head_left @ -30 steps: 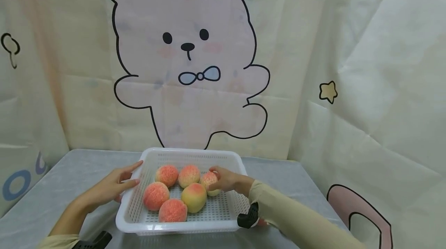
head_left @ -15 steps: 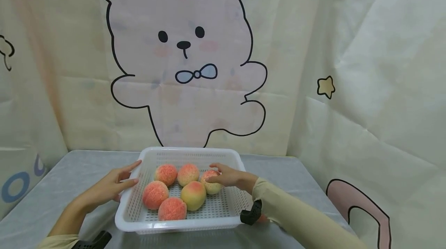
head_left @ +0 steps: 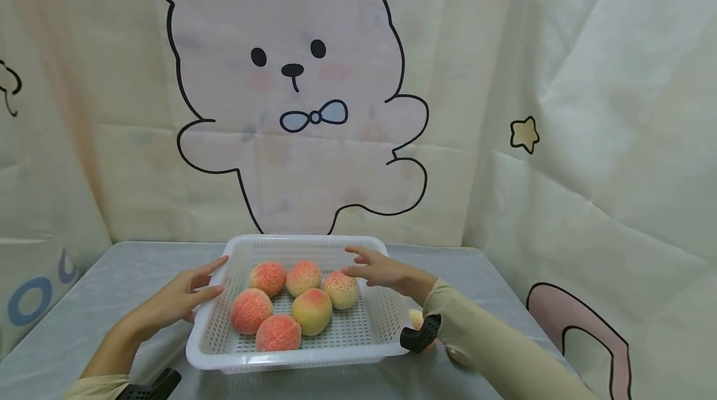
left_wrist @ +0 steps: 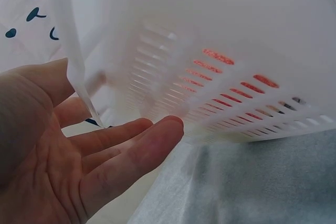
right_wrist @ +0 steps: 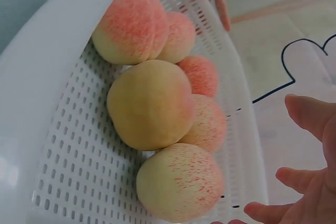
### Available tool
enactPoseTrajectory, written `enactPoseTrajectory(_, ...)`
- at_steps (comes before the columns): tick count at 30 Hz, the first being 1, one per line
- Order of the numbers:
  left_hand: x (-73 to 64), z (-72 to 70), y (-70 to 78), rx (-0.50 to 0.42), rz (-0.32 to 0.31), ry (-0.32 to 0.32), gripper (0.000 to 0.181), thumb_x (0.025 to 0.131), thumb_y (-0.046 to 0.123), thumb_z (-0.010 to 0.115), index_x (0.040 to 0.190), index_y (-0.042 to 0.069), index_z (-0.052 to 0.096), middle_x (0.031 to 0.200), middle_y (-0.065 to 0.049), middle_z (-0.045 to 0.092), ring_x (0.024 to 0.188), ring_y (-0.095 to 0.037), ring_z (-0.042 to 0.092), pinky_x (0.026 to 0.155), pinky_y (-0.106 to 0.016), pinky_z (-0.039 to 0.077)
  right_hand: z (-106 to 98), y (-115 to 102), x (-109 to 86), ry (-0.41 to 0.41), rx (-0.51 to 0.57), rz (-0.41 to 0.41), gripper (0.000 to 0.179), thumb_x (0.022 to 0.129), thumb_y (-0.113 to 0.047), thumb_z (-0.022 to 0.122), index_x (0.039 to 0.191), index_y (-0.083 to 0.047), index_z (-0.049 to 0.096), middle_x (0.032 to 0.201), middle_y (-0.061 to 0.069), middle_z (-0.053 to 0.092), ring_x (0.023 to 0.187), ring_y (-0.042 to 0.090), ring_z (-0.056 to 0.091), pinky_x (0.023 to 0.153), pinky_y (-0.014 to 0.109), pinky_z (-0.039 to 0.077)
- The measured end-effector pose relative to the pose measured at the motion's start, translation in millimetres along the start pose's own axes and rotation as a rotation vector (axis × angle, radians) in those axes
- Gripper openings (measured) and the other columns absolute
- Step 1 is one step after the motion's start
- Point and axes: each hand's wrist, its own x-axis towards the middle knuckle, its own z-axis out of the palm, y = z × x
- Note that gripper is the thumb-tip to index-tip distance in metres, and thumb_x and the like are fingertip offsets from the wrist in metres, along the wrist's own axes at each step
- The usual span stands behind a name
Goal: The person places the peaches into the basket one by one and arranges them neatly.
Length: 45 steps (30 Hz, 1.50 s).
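Half-hidden peach (head_left: 416, 316) outside basket (head_left: 302, 359), near right sleeve (head_left: 493, 344): could be knocked rolling if sleeve drags. Left hand (head_left: 178, 297) laid at left rim (head_left: 197, 328), fingers relaxed; basket could be shifted by push. Right hand (head_left: 388, 270) empty, fingers spread; speckled peach (head_left: 341, 292) inside could be nudged by stray touch.

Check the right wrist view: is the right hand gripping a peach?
No, the right hand is spread open, and six peaches lie in the basket.

Apparently a sheet-lined booth: a creased cream backdrop (head_left: 448, 201), printed with a pale-lilac cartoon animal (head_left: 291, 157), hangs beyond the left hand (head_left: 182, 293) and right hand (head_left: 386, 270); a grey cloth-covered rectangular table (head_left: 448, 263) spreads beneath them.
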Motion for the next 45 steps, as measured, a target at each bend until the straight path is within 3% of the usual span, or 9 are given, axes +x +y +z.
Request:
enactPoseTrajectory(12,0.5,-2.1,-1.7,-0.008,-0.002,-0.014,0.081,0.102,0.031,0.059,0.163,0.010,0.009,0.156,-0.040,0.030,0.105,-0.027,0.067,0.069,-0.043,0.063,-28,3,-24.9,0.011,0.071,-0.055,0.068,0.105,-0.036,0.053,0.162,-0.017,0.020,0.165,0.023,0.024,0.150,0.042,0.031,0.117,0.061,0.036)
enactPoseTrajectory(18,1.4,-1.9,-2.3,-0.011,-0.005,-0.012,0.082,0.102,0.031,0.059,0.163,0.010,0.009,0.156,-0.040,0.029,0.106,-0.027,0.066,0.070,-0.044,0.063,-44,10,-39.0,0.019,0.141,-0.113,0.064,0.106,-0.033,0.051,0.160,-0.016,0.022,0.163,0.020,0.031,0.152,0.043,0.028,0.118,0.061,0.034)
enactPoseTrajectory(24,0.0,-1.1,-1.4,-0.017,-0.007,-0.018,0.082,0.102,0.032,0.059,0.163,0.010,0.008,0.156,-0.040,0.029,0.108,-0.028,0.065,0.071,-0.044,0.063,-60,20,-56.1,0.025,0.184,-0.159,0.064,0.106,-0.033,0.050,0.160,-0.013,0.023,0.167,0.022,0.021,0.153,0.044,0.022,0.119,0.059,0.033)
enactPoseTrajectory(36,-3.3,-1.6,-2.7,0.002,-0.015,0.000,0.084,0.101,0.035,0.060,0.164,0.014,0.008,0.157,-0.038,0.029,0.111,-0.028,0.066,0.073,-0.043,0.063,-82,55,-79.1,0.106,0.114,-0.168,0.056,0.108,-0.031,0.046,0.158,-0.010,0.030,0.164,0.022,0.029,0.149,0.046,0.030,0.117,0.056,0.038)
enactPoseTrajectory(45,-0.3,-1.7,-3.2,-0.003,-0.014,-0.006,0.081,0.102,0.033,0.058,0.163,0.013,0.009,0.155,-0.039,0.032,0.106,-0.026,0.066,0.072,-0.042,0.063,-85,95,-100.6,0.187,0.038,-0.155,0.054,0.108,-0.030,0.048,0.156,-0.008,0.034,0.160,0.024,0.036,0.146,0.046,0.037,0.112,0.051,0.045)
